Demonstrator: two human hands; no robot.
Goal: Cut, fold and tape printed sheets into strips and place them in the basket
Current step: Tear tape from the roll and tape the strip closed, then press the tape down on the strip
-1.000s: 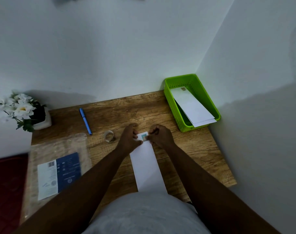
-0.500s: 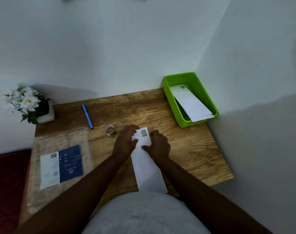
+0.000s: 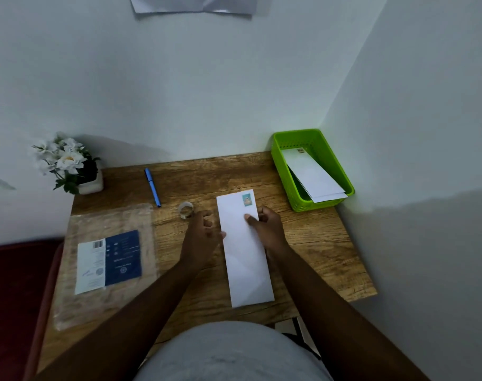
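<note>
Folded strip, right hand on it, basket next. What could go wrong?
1. The right hand pinches only the strip near its far end; the long near end could sag or unfold when lifted.
2. The basket already holds strips overhanging its near rim; another might slide out.

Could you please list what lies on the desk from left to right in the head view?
Flower pot → plastic sleeve with the printed sheet → blue pen → tape roll → left hand → folded white strip → right hand → green basket.
</note>
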